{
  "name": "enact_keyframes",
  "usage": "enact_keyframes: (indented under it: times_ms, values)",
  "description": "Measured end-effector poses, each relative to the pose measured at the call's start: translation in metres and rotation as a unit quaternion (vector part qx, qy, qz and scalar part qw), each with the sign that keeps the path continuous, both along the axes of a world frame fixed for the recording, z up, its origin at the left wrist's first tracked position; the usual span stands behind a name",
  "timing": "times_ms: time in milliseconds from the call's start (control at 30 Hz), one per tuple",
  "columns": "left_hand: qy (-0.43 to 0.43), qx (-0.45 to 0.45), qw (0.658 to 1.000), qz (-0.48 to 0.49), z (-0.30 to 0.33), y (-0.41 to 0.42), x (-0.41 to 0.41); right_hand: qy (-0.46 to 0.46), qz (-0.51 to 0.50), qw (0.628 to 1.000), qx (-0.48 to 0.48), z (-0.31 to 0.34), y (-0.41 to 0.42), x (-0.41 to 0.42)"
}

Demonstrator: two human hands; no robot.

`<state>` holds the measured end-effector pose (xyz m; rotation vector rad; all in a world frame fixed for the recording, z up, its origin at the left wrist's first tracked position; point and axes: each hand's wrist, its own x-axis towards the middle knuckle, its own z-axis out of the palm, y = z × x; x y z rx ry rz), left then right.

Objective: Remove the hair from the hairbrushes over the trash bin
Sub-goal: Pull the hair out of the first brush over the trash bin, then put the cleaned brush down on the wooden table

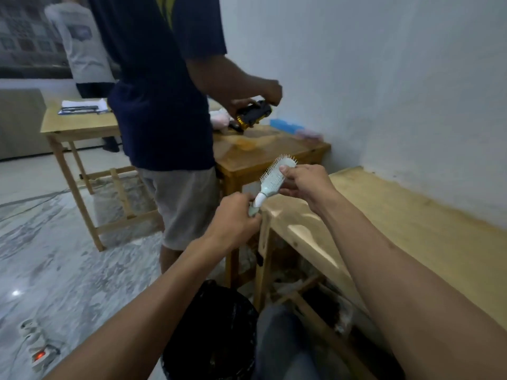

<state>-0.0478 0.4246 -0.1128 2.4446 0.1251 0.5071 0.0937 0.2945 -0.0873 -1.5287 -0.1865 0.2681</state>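
Both hands on one pale green hairbrush, held up beyond the black trash bin

Left hand curled round the handle end, fingers wrapped tight. Right hand pinches the brush head, thumb on the back near the tip, fingers underneath. Brush runs diagonally from the left hand up to the right hand, bristles facing away and left. Can't tell if any hair is in the bristles. Bin sits well below both forearms, close to the person's knee. Light wooden bench lies under the right forearm. Beyond the right hand, a second person stands at a wooden table holding a black and gold toy car
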Motion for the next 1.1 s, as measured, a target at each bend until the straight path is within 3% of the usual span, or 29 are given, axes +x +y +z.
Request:
enact_keyframes:
  times_ms: [267,667,900,1100]
  values:
    - [0.034,0.081,0.992,-0.094,0.017,-0.116,0.063,-0.021,-0.145,0.988,-0.043,0.019,-0.142,0.026]
    - [0.063,0.015,0.967,-0.245,-0.011,-0.283,0.141,0.045,-0.326,0.94,-0.096,-0.03,-0.338,0.072]
    - [0.062,0.011,0.962,-0.266,-0.028,-0.327,0.173,0.069,-0.349,0.93,-0.098,-0.048,-0.382,0.101]
    - [0.019,0.064,0.964,-0.256,-0.025,-0.345,0.189,0.025,-0.37,0.893,-0.255,-0.048,-0.386,0.128]
